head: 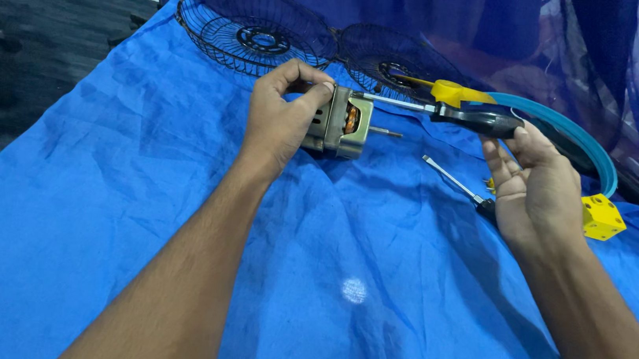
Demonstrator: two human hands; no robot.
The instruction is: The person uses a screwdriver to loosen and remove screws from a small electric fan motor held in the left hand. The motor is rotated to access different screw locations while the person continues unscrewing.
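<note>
Motor (341, 122) sits mid-frame, far half of the scene, raised just above the blue cloth (174, 212) in your left hand (282, 116).

Cloth covers nearly the whole work surface, wrinkled, with a couple of pale spots near you.

Two black wire fan guards lie at the far edge: left guard (252, 30) and right guard (399, 65), side by side, rims touching or almost touching, can't tell which.

Blue curved band (577, 135) arcs on the right, from behind the driver handle down toward a yellow block (602, 217) on the cloth, just right of your right hand.

Left hand wraps the motor's left end, fingers curled over the top, thumb on the near side. Motor is metal-cased, copper windings visible, short shaft pointing right.

Right hand (533, 182) grips the black handle of a screwdriver (453, 113), fingers closed round it, palm up. Shank runs left, roughly level, tip at the motor's top right edge.

Yellow plastic part (455, 91) lies just behind the driver shank.

Second screwdriver (454, 182) lies on the cloth near your right hand, handle hidden under the hand, shank pointing far-left.
</note>
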